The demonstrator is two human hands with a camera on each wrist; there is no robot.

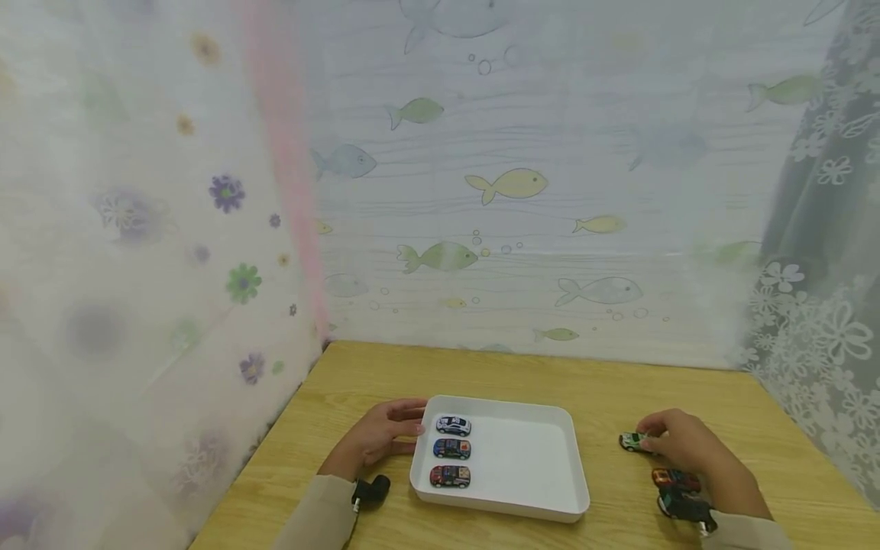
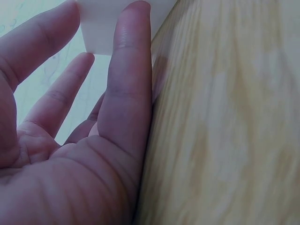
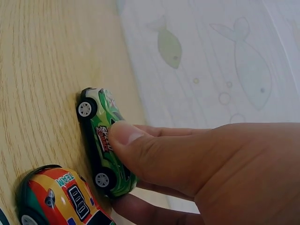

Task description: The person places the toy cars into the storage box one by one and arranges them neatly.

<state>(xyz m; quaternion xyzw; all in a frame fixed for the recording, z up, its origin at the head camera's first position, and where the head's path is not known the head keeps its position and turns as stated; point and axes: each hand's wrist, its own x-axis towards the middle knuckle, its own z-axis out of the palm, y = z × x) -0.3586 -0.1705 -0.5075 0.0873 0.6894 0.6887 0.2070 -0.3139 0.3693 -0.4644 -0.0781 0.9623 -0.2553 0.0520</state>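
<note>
My right hand (image 1: 677, 439) pinches a green toy car (image 3: 99, 140) between thumb and fingers, its wheels close to the wooden table. Just nearer to me is an orange and red toy car (image 3: 61, 199), partly under the wrist in the head view. My left hand (image 1: 386, 434) is at the left wall of a white tray (image 1: 529, 458), fingers fairly straight and fingertips right at the wall. Along the tray's left side, three toy cars form a column: a white one (image 1: 454, 425), a blue one (image 1: 451, 448) and a red one (image 1: 450, 477).
The wooden table (image 1: 385, 370) runs back to a fish-print curtain (image 1: 509, 252). A flower-print curtain (image 1: 227, 283) hangs along the left side, a lace one (image 1: 835, 321) on the right. Black wrist cameras sit on both wrists.
</note>
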